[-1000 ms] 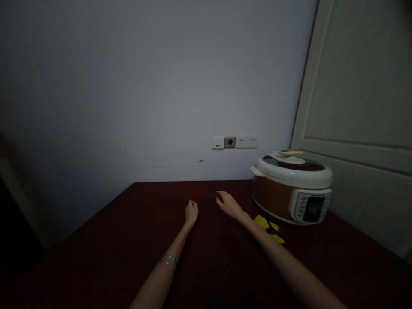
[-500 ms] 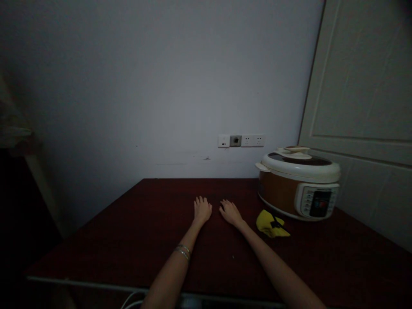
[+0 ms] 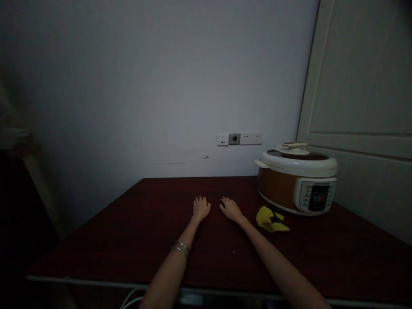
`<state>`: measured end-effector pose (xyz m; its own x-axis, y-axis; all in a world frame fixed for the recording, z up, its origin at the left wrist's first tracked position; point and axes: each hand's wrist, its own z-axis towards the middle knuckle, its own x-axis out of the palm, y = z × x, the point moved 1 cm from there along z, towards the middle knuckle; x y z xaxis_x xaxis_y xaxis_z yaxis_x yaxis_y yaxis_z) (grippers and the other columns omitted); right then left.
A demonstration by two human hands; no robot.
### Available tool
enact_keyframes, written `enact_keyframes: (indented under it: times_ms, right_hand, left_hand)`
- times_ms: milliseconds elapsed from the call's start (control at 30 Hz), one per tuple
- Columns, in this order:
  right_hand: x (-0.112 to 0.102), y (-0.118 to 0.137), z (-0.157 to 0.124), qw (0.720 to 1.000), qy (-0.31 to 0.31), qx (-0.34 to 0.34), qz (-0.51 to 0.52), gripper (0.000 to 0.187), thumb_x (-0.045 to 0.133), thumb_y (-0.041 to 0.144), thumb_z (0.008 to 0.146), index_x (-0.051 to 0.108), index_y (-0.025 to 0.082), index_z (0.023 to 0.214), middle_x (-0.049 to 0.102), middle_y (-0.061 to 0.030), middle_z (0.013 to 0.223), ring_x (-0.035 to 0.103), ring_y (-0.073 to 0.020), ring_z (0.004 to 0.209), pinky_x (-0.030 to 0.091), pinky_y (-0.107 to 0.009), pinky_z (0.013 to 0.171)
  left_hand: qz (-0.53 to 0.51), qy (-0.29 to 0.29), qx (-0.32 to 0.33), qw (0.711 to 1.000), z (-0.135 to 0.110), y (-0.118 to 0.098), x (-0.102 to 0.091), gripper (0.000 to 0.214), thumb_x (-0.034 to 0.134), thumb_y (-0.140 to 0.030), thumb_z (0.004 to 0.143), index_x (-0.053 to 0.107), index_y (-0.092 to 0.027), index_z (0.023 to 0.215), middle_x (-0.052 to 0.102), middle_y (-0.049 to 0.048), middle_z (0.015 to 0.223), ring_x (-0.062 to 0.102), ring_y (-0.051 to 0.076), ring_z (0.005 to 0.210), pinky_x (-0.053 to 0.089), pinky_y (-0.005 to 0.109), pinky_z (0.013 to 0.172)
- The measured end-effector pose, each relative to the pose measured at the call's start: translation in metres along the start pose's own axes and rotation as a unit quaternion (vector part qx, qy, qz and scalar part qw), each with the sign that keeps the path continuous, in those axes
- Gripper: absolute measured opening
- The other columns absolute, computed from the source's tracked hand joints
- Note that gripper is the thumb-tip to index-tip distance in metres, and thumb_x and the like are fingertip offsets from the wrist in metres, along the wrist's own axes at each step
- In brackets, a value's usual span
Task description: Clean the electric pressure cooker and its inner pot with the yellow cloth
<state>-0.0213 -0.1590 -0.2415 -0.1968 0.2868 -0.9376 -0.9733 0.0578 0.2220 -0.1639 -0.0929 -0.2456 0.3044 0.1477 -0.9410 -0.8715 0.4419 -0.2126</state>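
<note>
My left hand [image 3: 201, 209] lies palm down on the dark red table [image 3: 128, 231], fingers spread, with nothing in it. Two metal bangles [image 3: 182, 247] circle that forearm. Beside it, a small gap away, my right hand [image 3: 231, 209] also rests palm down on the tabletop, fingers apart and holding nothing. To the right of my right hand lies a crumpled yellow cloth [image 3: 269, 219] with a black strip on it. Behind the cloth stands a brown and white electric cooker [image 3: 280, 186] with its lid on and a control panel facing me.
On the pale wall behind the table is a row of sockets [image 3: 246, 138]. A white panelled door [image 3: 360, 94] stands at the right, close to the cooker. White cables [image 3: 130, 298] hang below the table's front edge. A dark piece of furniture [image 3: 22, 206] is at the far left.
The view has shifted slightly, so the cooker, cloth and sockets sit a little higher in the picture. Both hands stay at nearly the same place on the table, fingers slightly more bent.
</note>
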Motion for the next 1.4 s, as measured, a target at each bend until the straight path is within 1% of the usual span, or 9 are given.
enact_keyframes:
  times_ms: [200, 567, 767, 1033, 1167, 1267, 1333, 1400]
  right_hand:
    - [0.001, -0.001, 0.001, 1.0, 0.004, 0.006, 0.001, 0.046, 0.036, 0.028, 0.09, 0.054, 0.01, 0.128, 0.045, -0.0154, 0.139, 0.038, -0.0252, 0.131, 0.026, -0.041, 0.108]
    - [0.002, -0.003, 0.001, 1.0, 0.011, -0.001, 0.0, 0.048, 0.034, 0.028, 0.091, 0.051, 0.006, 0.13, 0.044, -0.0162, 0.139, 0.036, -0.0264, 0.132, 0.025, -0.04, 0.109]
    - [0.003, -0.005, 0.001, 1.0, 0.007, -0.006, 0.007, 0.047, 0.036, 0.028, 0.09, 0.052, 0.007, 0.129, 0.044, -0.0161, 0.139, 0.037, -0.0264, 0.132, 0.026, -0.04, 0.108]
    - [0.001, -0.004, -0.001, 1.0, 0.001, -0.009, 0.018, 0.046, 0.037, 0.026, 0.089, 0.053, 0.005, 0.128, 0.045, -0.018, 0.138, 0.038, -0.0259, 0.131, 0.026, -0.038, 0.108]
    - [-0.004, -0.001, -0.003, 1.0, -0.003, -0.014, 0.028, 0.044, 0.038, 0.024, 0.089, 0.055, 0.007, 0.125, 0.048, -0.0179, 0.136, 0.04, -0.0243, 0.13, 0.027, -0.037, 0.107]
    - [-0.012, 0.001, -0.006, 0.999, -0.001, -0.022, 0.037, 0.042, 0.04, 0.022, 0.087, 0.057, 0.007, 0.123, 0.05, -0.0181, 0.133, 0.042, -0.0237, 0.128, 0.03, -0.036, 0.106]
    - [-0.022, 0.002, -0.009, 0.998, 0.005, -0.034, 0.044, 0.042, 0.043, 0.02, 0.086, 0.058, 0.007, 0.122, 0.053, -0.0172, 0.131, 0.047, -0.0227, 0.124, 0.033, -0.034, 0.104]
    - [-0.037, 0.003, -0.014, 0.997, 0.011, -0.051, 0.05, 0.041, 0.044, 0.019, 0.084, 0.059, 0.01, 0.121, 0.057, -0.0147, 0.127, 0.053, -0.0214, 0.118, 0.037, -0.031, 0.1]
  left_hand:
    - [-0.021, 0.02, 0.0, 1.0, 0.002, 0.005, 0.0, 0.048, 0.037, -0.032, 0.087, 0.05, -0.009, 0.127, 0.043, 0.0181, 0.141, 0.034, 0.031, 0.133, 0.028, 0.041, 0.105]
    - [-0.042, 0.04, 0.002, 0.998, 0.003, 0.008, 0.0, 0.051, 0.037, -0.032, 0.088, 0.046, -0.009, 0.132, 0.038, 0.0183, 0.144, 0.03, 0.031, 0.135, 0.025, 0.04, 0.107]
    - [-0.046, 0.04, 0.009, 0.998, 0.004, 0.01, 0.002, 0.051, 0.037, -0.032, 0.087, 0.047, -0.009, 0.132, 0.039, 0.0181, 0.143, 0.029, 0.031, 0.135, 0.024, 0.039, 0.108]
    - [-0.043, 0.043, 0.011, 0.998, 0.006, 0.011, 0.004, 0.051, 0.037, -0.032, 0.088, 0.046, -0.01, 0.133, 0.039, 0.0176, 0.143, 0.029, 0.03, 0.135, 0.025, 0.04, 0.108]
    - [-0.046, 0.039, 0.011, 0.998, 0.006, 0.011, 0.004, 0.051, 0.038, -0.032, 0.087, 0.047, -0.01, 0.132, 0.04, 0.0166, 0.143, 0.03, 0.03, 0.135, 0.025, 0.04, 0.107]
    - [-0.052, 0.035, 0.009, 0.998, 0.006, 0.01, 0.003, 0.051, 0.038, -0.031, 0.087, 0.047, -0.009, 0.132, 0.04, 0.0174, 0.143, 0.03, 0.03, 0.135, 0.025, 0.04, 0.107]
    - [-0.061, 0.034, 0.008, 0.998, 0.006, 0.009, 0.002, 0.05, 0.038, -0.03, 0.087, 0.047, -0.008, 0.131, 0.04, 0.018, 0.143, 0.029, 0.03, 0.135, 0.024, 0.04, 0.108]
    - [-0.073, 0.034, 0.004, 0.997, 0.005, 0.008, 0.0, 0.05, 0.039, -0.03, 0.087, 0.047, -0.007, 0.131, 0.04, 0.0182, 0.142, 0.029, 0.03, 0.135, 0.023, 0.04, 0.108]
